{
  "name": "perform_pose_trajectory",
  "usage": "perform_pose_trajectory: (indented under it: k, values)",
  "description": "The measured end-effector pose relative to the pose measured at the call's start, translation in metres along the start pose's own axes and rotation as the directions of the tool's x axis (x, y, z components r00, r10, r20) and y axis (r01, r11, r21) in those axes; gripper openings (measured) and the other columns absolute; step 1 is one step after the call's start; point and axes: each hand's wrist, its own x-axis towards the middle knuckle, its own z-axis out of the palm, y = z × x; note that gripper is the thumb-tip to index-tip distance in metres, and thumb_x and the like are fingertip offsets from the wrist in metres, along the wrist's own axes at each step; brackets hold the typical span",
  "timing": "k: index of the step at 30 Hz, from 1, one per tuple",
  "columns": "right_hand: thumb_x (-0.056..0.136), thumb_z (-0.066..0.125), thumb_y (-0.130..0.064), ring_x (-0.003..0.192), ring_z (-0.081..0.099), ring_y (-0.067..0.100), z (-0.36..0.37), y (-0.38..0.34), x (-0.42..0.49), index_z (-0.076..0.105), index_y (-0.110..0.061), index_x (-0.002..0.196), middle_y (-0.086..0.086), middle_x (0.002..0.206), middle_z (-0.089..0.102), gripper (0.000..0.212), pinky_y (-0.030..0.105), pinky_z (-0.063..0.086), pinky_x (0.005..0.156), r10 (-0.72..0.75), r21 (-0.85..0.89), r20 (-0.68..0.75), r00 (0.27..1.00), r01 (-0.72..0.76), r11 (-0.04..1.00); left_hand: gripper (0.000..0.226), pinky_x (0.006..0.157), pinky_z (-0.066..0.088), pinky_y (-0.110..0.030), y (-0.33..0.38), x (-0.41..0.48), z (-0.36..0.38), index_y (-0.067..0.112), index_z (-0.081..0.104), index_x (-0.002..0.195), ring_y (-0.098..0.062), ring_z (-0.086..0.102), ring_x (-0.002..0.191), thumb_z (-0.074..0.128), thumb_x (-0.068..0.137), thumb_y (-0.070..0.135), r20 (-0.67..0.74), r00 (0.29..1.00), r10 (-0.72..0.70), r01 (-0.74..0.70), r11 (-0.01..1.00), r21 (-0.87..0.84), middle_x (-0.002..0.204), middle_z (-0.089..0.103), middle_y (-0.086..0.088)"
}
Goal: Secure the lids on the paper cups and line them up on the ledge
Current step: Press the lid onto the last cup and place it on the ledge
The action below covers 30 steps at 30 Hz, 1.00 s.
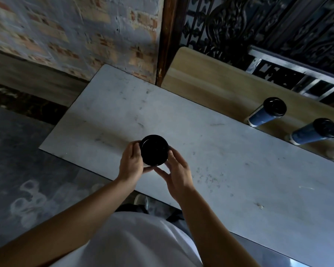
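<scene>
Head view: both hands hold one lidded cup (154, 150)

The left hand (131, 164) and right hand (176, 170) curl around its sides just under the black top, above the grey table (239, 170) near its front edge. Two blue cups (266, 112) (314, 132) with black lids stand side by side on the wooden ledge (210, 81), well apart from the hands.

One head-worn wide-angle view looks steeply down from above the near edge of the table (201, 116), close over it, facing the wooden ledge (210, 83) and brick wall (66, 35) beyond.
</scene>
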Motion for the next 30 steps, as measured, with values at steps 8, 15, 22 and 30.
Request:
perform_pose_trajectory:
  k: [8,15,22,30]
  values:
    - [0.102,0.048,-0.031,0.104,0.067,0.012,-0.007,0.002,0.006,0.073,-0.02,0.11,-0.002,0.102,0.074,0.028,0.036,0.054,0.087,-0.155,-0.136,-0.186,0.97,0.131,0.982,0.027,0.055,0.062,-0.038,-0.003,-0.003,-0.002,0.024,0.054,0.114,-0.02,0.062,0.1,0.044,0.101,0.045,0.114,0.993,0.026,-0.055,0.965,0.256,0.12,0.057,-0.006]
    - [0.097,0.059,-0.033,0.1,0.064,0.015,0.001,-0.013,0.014,0.071,-0.017,0.101,0.0,0.1,0.069,0.02,0.041,0.061,0.075,-0.095,-0.162,-0.199,0.975,0.063,0.985,0.027,0.08,0.06,-0.056,-0.003,0.01,-0.015,0.018,0.055,0.111,-0.03,0.063,0.11,0.04,0.103,0.039,0.163,0.959,0.233,-0.276,0.899,0.34,0.117,0.062,-0.011]
    - [0.102,0.05,-0.019,0.117,0.063,0.016,-0.005,0.001,0.006,0.07,-0.019,0.114,0.002,0.115,0.072,0.024,0.037,0.049,0.1,-0.141,0.007,-0.08,0.987,0.142,0.99,0.028,0.069,0.064,-0.038,-0.009,0.009,-0.005,0.019,0.055,0.124,-0.019,0.062,0.105,0.035,0.106,0.022,0.17,0.958,0.233,-0.276,0.913,0.3,0.12,0.059,-0.003]
    - [0.1,0.051,-0.036,0.12,0.059,0.021,-0.004,-0.025,0.019,0.072,-0.027,0.109,-0.003,0.115,0.07,0.025,0.05,0.056,0.087,0.012,-0.113,-0.075,0.997,-0.021,0.993,0.035,0.088,0.056,-0.051,-0.016,0.018,-0.009,0.008,0.058,0.116,-0.029,0.063,0.103,0.037,0.104,0.034,0.168,0.884,0.435,-0.464,0.78,0.419,0.11,0.063,-0.01]
